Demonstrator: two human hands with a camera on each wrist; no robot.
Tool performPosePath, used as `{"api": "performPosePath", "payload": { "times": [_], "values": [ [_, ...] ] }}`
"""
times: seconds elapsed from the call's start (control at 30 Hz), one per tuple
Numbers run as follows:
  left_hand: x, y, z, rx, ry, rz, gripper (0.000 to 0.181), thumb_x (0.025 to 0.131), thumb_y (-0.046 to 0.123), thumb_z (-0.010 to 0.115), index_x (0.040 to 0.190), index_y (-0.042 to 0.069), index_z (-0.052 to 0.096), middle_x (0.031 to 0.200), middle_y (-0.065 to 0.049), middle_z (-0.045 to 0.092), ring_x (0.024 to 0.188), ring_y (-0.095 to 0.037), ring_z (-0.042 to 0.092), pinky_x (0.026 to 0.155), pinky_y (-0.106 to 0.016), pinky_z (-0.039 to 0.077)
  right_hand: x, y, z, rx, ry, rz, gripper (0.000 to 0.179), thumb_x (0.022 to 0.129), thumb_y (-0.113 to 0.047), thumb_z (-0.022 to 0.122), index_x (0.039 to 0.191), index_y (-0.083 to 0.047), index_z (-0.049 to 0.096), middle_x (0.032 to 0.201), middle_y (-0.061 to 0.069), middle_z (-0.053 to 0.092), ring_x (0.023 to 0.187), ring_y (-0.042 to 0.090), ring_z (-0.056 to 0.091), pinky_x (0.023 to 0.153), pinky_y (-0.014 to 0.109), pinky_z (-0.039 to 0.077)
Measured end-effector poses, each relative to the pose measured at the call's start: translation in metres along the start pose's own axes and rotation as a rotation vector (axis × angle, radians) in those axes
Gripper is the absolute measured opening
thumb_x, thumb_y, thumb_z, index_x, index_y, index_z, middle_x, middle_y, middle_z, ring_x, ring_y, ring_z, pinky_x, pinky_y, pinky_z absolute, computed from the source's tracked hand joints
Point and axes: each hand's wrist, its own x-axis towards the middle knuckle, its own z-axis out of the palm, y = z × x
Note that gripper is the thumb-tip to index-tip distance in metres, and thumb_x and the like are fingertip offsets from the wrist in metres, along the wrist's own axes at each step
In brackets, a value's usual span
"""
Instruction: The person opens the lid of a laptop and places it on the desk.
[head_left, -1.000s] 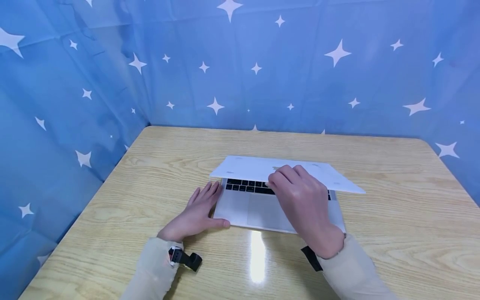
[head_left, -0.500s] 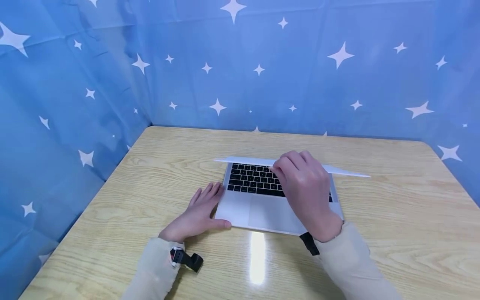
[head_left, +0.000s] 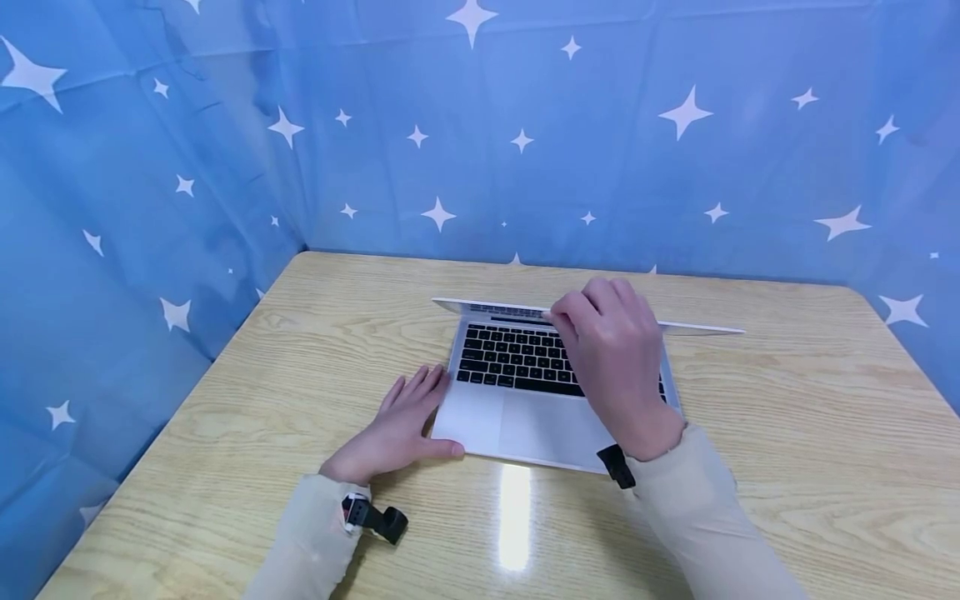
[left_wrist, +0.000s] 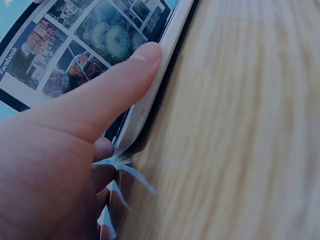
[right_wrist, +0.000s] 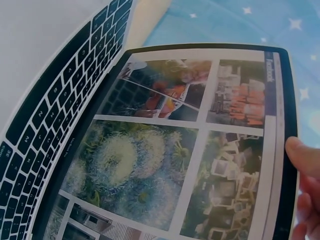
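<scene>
A silver laptop (head_left: pixel 468 421) lies on the wooden table, its lid (head_left: pixel 697 329) raised and seen nearly edge-on from the head. My right hand (head_left: pixel 615 371) pinches the lid's upper edge near the middle; in the right wrist view its thumb (right_wrist: pixel 306 159) overlaps the black border of the screen (right_wrist: pixel 145 165), which shows several photos. Black keys (head_left: pixel 510 354) are bared, those at the right partly hidden behind that hand. My left hand (head_left: pixel 393 429) rests at the base's front left corner, fingers spread along the side. Its thumb (left_wrist: pixel 127 80) lies extended at the front edge.
The light wooden table (head_left: pixel 187 467) reaches out on all sides of the laptop. A blue curtain (head_left: pixel 390 183) with white stars hangs behind and to the left. Each wrist wears a black strap (head_left: pixel 375 517). A bright reflection lies in front of the laptop.
My right hand has moved up and away, swinging the lid from low over the keyboard to raised, uncovering more keys and the hinge area. My left hand has stayed in place.
</scene>
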Motion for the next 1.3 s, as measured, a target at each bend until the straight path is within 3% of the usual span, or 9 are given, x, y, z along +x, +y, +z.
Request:
{"api": "performPosePath", "payload": {
  "times": [0.5,0.9,1.3],
  "values": [
    [0.001,-0.002,0.001,-0.006,-0.004,0.001,0.101,0.072,0.068,0.052,0.144,0.009,0.013,0.149,-0.009,0.006,0.135,-0.024,-0.002,0.105,-0.046,-0.003,0.005,0.004,0.014,-0.059,0.120,0.024,0.017,0.083,-0.018,0.064,0.074,-0.003,0.065,0.071,0.010,0.053,0.072,0.030,0.049,0.058,0.041,0.034],
    [0.002,-0.002,0.002,-0.023,-0.015,-0.018,0.100,0.071,0.068,0.053,0.144,0.012,0.012,0.149,-0.006,0.005,0.135,-0.022,-0.003,0.105,-0.044,-0.005,0.010,0.012,0.026,-0.098,0.137,0.062,0.022,0.085,-0.021,0.060,0.075,-0.002,0.064,0.074,0.010,0.052,0.078,0.031,0.048,0.067,0.044,0.036],
    [0.001,-0.001,0.000,-0.029,-0.009,-0.018,0.100,0.072,0.065,0.055,0.144,0.010,0.012,0.149,-0.007,0.006,0.135,-0.023,-0.003,0.105,-0.045,-0.004,0.011,0.013,0.034,-0.115,0.188,0.075,0.024,0.087,-0.020,0.057,0.072,-0.003,0.063,0.076,0.011,0.054,0.078,0.030,0.047,0.066,0.044,0.034]
  ]
}}
